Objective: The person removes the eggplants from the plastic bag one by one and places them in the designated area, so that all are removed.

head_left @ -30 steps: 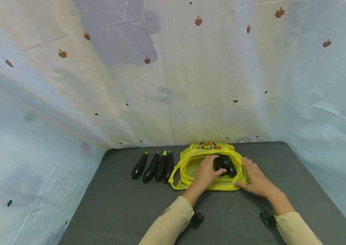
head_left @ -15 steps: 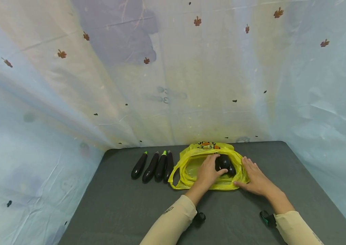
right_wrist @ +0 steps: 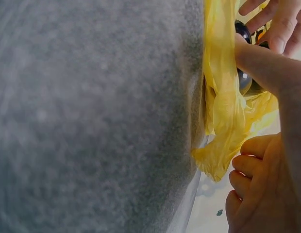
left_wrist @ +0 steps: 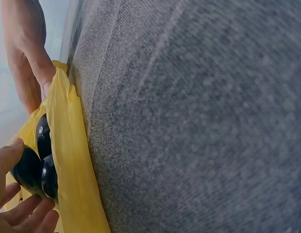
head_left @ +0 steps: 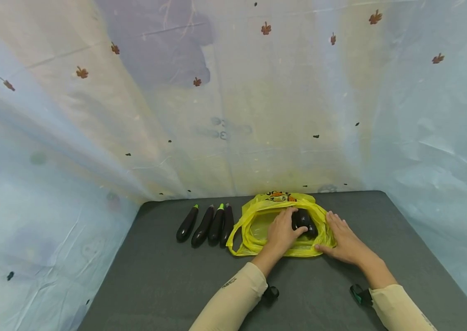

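A yellow plastic bag (head_left: 258,246) lies on its side, its mouth facing the person. Several dark glossy eggplants (head_left: 302,218) sit in its right part. My left hand (head_left: 280,232) reaches into the mouth and holds the leftmost eggplant (left_wrist: 28,170), thumb on one side and spread fingers on the other. Against the bag's right side rests my right hand (head_left: 347,243), fingers extended, its thumb (right_wrist: 259,63) at the front rim. Much of the bagged eggplants is hidden by the bag and the left hand.
Left of the bag, several more eggplants (head_left: 203,226) lie side by side on the grey table (head_left: 155,276), the closest one right at the bag's handle loop (head_left: 235,239). A patterned plastic sheet (head_left: 233,115) hangs behind and beside the table.
My left hand has shifted slightly to the right, pushing in closer around the bagged eggplants. The right hand and the bag look almost unmoved.
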`<action>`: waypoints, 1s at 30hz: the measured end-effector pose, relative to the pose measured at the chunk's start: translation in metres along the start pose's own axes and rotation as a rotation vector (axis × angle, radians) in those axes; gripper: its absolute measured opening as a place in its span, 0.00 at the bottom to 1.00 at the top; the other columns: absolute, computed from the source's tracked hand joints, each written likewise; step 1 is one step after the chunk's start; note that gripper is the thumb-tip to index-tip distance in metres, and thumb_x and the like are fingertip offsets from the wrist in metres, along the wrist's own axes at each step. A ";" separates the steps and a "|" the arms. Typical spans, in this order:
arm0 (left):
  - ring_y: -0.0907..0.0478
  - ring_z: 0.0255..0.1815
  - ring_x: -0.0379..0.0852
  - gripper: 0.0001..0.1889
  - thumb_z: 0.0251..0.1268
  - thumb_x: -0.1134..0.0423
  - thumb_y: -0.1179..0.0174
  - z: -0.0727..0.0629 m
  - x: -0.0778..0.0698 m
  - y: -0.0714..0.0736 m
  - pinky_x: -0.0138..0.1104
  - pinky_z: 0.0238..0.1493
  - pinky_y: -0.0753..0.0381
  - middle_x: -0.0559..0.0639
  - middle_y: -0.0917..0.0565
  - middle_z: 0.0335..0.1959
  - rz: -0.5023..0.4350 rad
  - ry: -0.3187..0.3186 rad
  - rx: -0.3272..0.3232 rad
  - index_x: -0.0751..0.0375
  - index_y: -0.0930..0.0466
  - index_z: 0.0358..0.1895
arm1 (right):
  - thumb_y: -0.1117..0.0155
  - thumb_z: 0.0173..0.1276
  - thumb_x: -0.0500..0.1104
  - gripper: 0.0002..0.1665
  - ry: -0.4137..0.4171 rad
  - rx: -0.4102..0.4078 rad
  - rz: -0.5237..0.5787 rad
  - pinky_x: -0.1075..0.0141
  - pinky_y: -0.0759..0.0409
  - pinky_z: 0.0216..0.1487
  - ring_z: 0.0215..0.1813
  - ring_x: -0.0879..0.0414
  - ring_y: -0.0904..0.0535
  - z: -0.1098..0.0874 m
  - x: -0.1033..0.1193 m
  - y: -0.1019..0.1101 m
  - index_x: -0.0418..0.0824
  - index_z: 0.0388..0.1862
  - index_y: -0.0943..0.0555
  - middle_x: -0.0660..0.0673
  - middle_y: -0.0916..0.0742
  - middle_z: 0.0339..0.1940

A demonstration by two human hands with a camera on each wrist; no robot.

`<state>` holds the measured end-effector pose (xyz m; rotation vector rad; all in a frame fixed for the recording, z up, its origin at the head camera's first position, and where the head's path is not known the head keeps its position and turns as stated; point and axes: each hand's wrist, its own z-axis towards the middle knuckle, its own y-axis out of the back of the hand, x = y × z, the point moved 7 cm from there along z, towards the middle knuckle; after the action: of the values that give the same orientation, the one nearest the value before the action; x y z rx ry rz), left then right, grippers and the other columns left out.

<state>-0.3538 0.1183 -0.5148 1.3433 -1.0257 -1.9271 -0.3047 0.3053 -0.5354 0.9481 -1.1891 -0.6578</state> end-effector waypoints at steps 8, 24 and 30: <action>0.14 0.53 0.47 0.33 0.69 0.39 0.28 0.000 0.002 0.000 0.41 0.48 0.12 0.45 0.12 0.59 -0.011 0.024 -0.004 0.41 0.24 0.74 | 0.24 0.70 0.63 0.71 0.005 -0.001 -0.005 0.32 0.56 0.84 0.86 0.24 0.53 -0.001 0.001 0.003 0.23 0.86 0.54 0.21 0.47 0.86; 0.13 0.51 0.46 0.29 0.74 0.42 0.31 -0.001 0.005 0.000 0.38 0.44 0.13 0.45 0.11 0.56 -0.002 0.025 -0.004 0.40 0.23 0.75 | 0.24 0.70 0.63 0.70 0.006 -0.006 -0.007 0.32 0.55 0.84 0.86 0.24 0.53 0.000 0.002 0.002 0.23 0.86 0.53 0.21 0.47 0.86; 0.12 0.50 0.45 0.29 0.76 0.44 0.32 -0.003 0.007 0.001 0.38 0.43 0.13 0.45 0.11 0.57 -0.030 0.020 -0.007 0.41 0.24 0.76 | 0.25 0.70 0.63 0.70 0.008 -0.005 -0.002 0.32 0.56 0.84 0.86 0.24 0.53 0.000 0.001 0.001 0.23 0.86 0.53 0.21 0.47 0.86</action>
<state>-0.3533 0.1115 -0.5180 1.3793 -0.9933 -1.9333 -0.3040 0.3047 -0.5341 0.9465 -1.1791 -0.6578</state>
